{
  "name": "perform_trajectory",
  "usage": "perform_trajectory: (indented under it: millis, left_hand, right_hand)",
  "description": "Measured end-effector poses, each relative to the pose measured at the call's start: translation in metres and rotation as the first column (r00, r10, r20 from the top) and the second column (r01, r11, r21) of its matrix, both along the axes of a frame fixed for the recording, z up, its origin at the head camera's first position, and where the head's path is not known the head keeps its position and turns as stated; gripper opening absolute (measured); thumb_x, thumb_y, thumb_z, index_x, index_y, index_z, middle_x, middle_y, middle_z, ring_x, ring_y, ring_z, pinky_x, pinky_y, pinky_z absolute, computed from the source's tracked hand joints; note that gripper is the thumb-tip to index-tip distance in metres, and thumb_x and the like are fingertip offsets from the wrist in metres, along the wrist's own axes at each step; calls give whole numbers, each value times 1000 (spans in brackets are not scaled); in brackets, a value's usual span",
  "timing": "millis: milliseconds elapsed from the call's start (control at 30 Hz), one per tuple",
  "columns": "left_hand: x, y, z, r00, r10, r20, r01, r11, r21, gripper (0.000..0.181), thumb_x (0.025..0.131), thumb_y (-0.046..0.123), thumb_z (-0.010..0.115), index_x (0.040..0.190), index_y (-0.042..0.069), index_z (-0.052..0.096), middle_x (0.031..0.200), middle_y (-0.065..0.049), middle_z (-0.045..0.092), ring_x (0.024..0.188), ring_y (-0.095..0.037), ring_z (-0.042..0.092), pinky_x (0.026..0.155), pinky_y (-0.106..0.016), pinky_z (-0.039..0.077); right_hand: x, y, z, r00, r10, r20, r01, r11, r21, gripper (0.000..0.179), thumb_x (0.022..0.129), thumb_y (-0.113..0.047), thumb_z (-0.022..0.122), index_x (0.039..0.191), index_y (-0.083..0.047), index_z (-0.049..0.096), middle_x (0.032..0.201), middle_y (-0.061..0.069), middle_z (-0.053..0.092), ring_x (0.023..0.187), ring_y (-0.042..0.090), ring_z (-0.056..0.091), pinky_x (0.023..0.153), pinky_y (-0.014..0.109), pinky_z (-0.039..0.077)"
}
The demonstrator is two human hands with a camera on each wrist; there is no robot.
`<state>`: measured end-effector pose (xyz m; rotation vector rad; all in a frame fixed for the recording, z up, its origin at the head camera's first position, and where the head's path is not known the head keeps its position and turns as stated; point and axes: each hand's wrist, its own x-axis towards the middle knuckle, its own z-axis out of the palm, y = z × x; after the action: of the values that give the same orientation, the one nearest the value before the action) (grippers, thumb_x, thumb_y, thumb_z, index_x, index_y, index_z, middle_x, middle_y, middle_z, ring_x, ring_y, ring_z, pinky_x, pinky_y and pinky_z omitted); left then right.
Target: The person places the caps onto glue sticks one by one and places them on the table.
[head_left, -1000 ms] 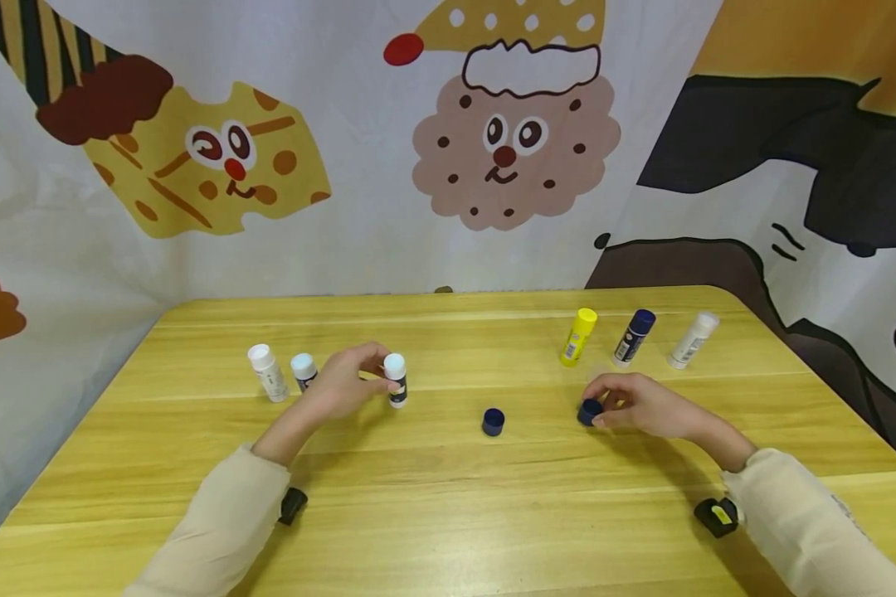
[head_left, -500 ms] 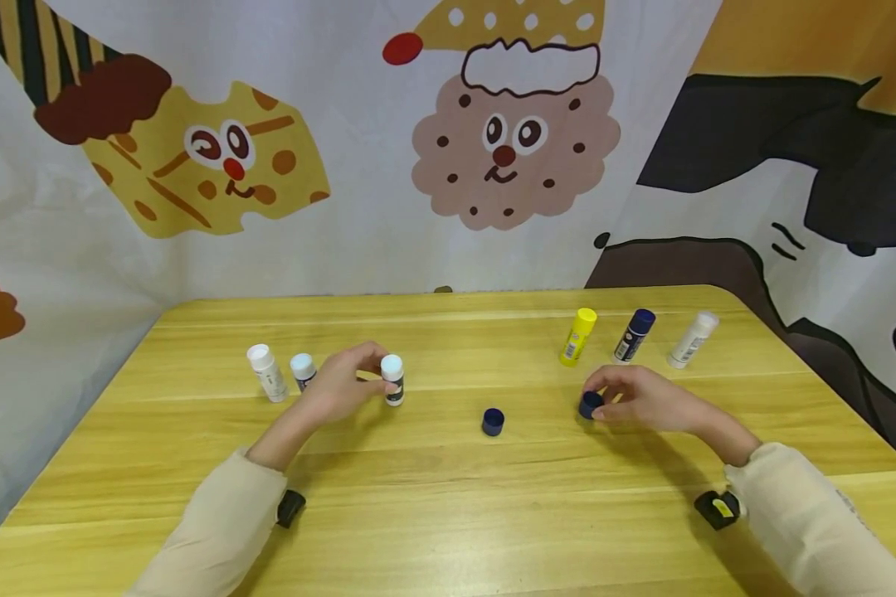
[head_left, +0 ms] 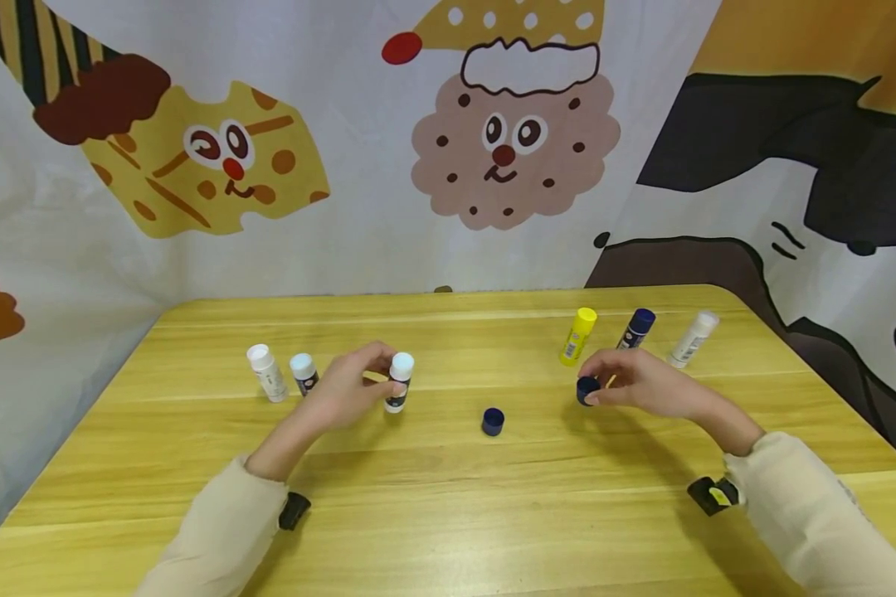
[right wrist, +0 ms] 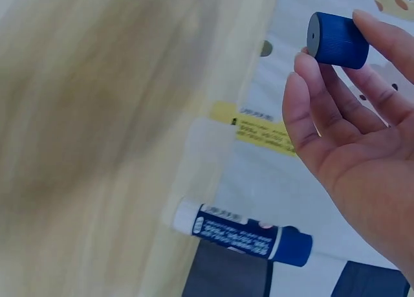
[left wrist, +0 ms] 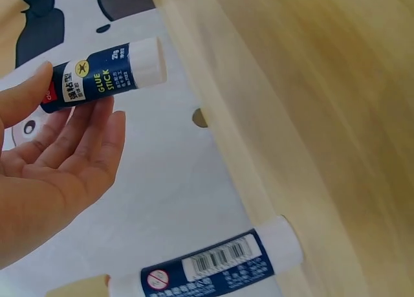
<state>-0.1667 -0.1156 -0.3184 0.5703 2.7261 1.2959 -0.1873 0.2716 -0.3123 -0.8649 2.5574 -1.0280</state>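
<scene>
Glue stick (left wrist: 107,74) pinched in left hand (head_left: 351,385); navy cap (right wrist: 339,41) pinched in right hand (head_left: 645,383).
Stick held near mid-table, slightly tilted; best steadied by its smooth, printed barrel. Cap held to the right; best gripped lightly by its ridged plastic sides, rim left unblocked. Between the hands, a loose round cap (head_left: 493,422) is set on the wood-grained table (head_left: 448,514). Left: a white tube (head_left: 268,373) and a pale-topped tube (head_left: 304,371) are stood upright. Far right: yellow (head_left: 578,337), navy-capped (head_left: 636,329) and whitish (head_left: 692,340) tubes are lined up.
</scene>
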Motion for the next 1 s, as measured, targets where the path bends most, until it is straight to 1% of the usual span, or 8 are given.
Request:
perform_trajectory:
  millis: [167, 233, 333, 467, 633, 867, 1000]
  left_hand:
    - [4, 4, 4, 1000, -23, -9, 24, 1000, 18, 22, 85, 7, 64, 105, 2, 57, 100, -7, 62, 98, -24, 57, 81, -36, 49]
    - [6, 6, 5, 999, -38, -22, 38, 999, 21, 21, 85, 6, 64, 105, 2, 57, 99, -7, 63, 97, -24, 57, 80, -36, 49]
    - [9, 8, 7, 997, -58, -52, 58, 998, 3, 20, 86, 7, 63, 105, 2, 57, 99, -7, 63, 96, -24, 58, 81, -39, 48]
    - [14, 13, 11, 994, -72, -82, 69, 997, -39, 20, 87, 9, 62, 106, 3, 56, 99, -6, 63, 96, -23, 57, 82, -42, 47]
    - [19, 18, 16, 991, -87, -104, 80, 995, -65, 20, 86, 9, 63, 105, 4, 57, 97, -3, 62, 94, -20, 58, 83, -39, 47]
    - [24, 24, 19, 982, -126, -144, 117, 990, -73, 18, 86, 9, 64, 103, 5, 58, 92, 0, 60, 87, -15, 57, 77, -36, 48]
    - [26, 28, 21, 980, -134, -148, 124, 990, -72, 19, 86, 9, 64, 103, 4, 58, 93, -2, 60, 85, -16, 56, 75, -38, 48]
  right_hand:
    - [1, -7, 7, 999, -16, -39, 16, 1000, 9, 26, 82, -16, 69, 104, -5, 59, 85, 2, 59, 74, 14, 56, 66, 28, 50]
    - [2, -11, 10, 998, -20, -55, 20, 1000, -3, 26, 82, -16, 69, 103, -5, 59, 85, 2, 59, 74, 14, 56, 68, 29, 50]
    - [3, -16, 14, 996, -11, -85, 8, 999, -36, 25, 81, -13, 70, 102, -5, 60, 85, 1, 59, 74, 14, 57, 68, 29, 50]
    - [4, -23, 19, 991, 22, -129, -31, 997, -69, 22, 80, -10, 70, 99, -5, 59, 85, 0, 60, 73, 13, 57, 67, 28, 50]
    - [6, -32, 23, 985, 65, -159, -80, 993, -86, 20, 81, -9, 69, 99, -7, 60, 82, -3, 60, 71, 13, 55, 66, 28, 49]
    - [7, -43, 27, 981, 113, -157, -131, 986, -104, 19, 82, -7, 68, 99, -8, 59, 79, -3, 57, 68, 12, 53, 62, 25, 47]
    - [8, -49, 28, 977, 136, -163, -156, 981, -114, 20, 81, -6, 68, 98, -7, 59, 76, -3, 56, 67, 13, 52, 61, 25, 46]
